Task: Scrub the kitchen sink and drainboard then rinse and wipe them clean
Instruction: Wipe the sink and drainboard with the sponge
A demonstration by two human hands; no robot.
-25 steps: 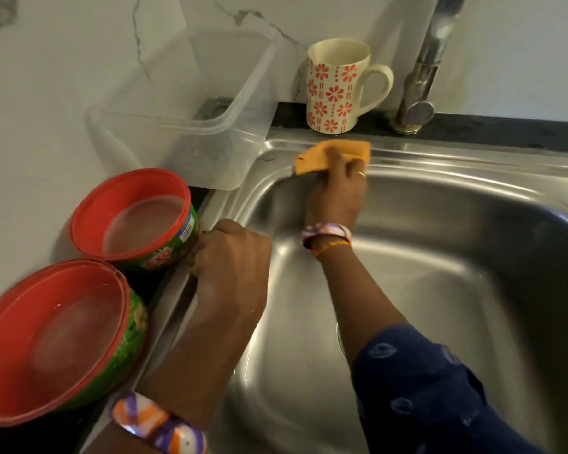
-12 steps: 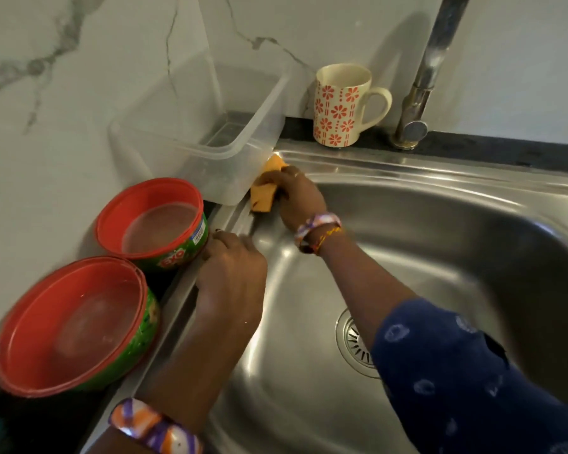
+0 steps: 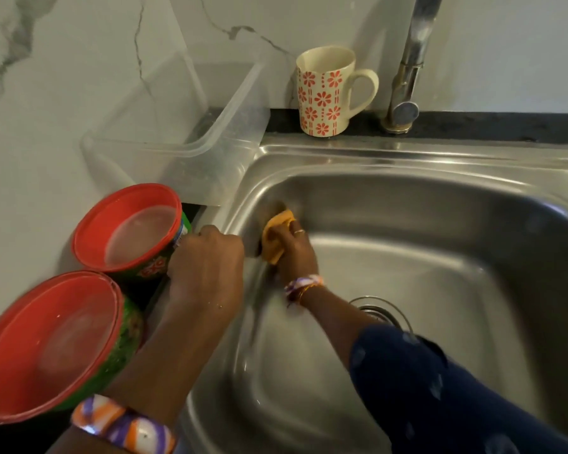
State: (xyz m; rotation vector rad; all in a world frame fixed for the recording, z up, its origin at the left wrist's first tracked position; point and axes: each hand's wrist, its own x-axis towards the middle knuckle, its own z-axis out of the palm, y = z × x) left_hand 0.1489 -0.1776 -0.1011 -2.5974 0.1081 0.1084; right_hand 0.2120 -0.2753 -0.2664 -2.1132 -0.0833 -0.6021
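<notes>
The right hand (image 3: 294,249) grips an orange cloth (image 3: 276,235) against the steel sink's (image 3: 407,224) inner left wall, while the left hand (image 3: 207,260), fingers curled over, rests on the sink's left rim

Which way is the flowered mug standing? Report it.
Upright. The cream ceramic mug with red flowers stands on its base on the dark ledge, open mouth up, handle toward the steel tap.

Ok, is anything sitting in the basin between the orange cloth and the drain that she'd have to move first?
Nothing visible does. The right hand holds the orange cloth against the sink's left inner wall, and the steel down to the drain is bare; only her own forearm and sleeve cross above it.
</notes>
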